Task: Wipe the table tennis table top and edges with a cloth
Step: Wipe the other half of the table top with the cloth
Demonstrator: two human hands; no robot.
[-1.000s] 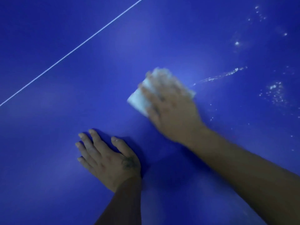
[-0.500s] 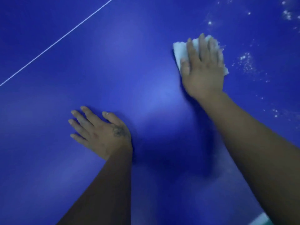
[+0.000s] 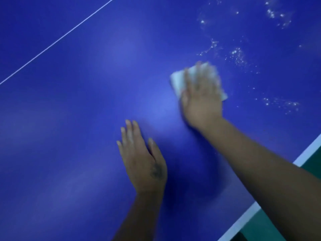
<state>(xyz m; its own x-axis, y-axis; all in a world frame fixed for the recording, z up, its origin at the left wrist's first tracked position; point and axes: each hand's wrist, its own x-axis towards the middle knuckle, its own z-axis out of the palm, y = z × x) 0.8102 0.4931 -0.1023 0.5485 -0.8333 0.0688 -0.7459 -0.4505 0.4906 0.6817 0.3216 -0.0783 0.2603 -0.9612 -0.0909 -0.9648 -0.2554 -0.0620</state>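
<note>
The blue table tennis table top (image 3: pixel 86 119) fills the head view. My right hand (image 3: pixel 202 96) lies flat, fingers straight, pressing a folded white cloth (image 3: pixel 178 80) onto the top right of centre; the hand is blurred and covers most of the cloth. My left hand (image 3: pixel 142 157) rests flat on the table near the middle, fingers straight and holding nothing. White wet specks (image 3: pixel 238 56) dot the surface just beyond and to the right of the cloth.
A thin white line (image 3: pixel 57 40) crosses the top diagonally at the upper left. The table's white edge stripe (image 3: pixel 243 218) runs along the lower right, with green floor (image 3: pixel 260 228) beyond it.
My right hand has swept the cloth across the table, out to the right and back nearer me. My left hand has shifted and now points more straight ahead. The table's white edge has come into view.
</note>
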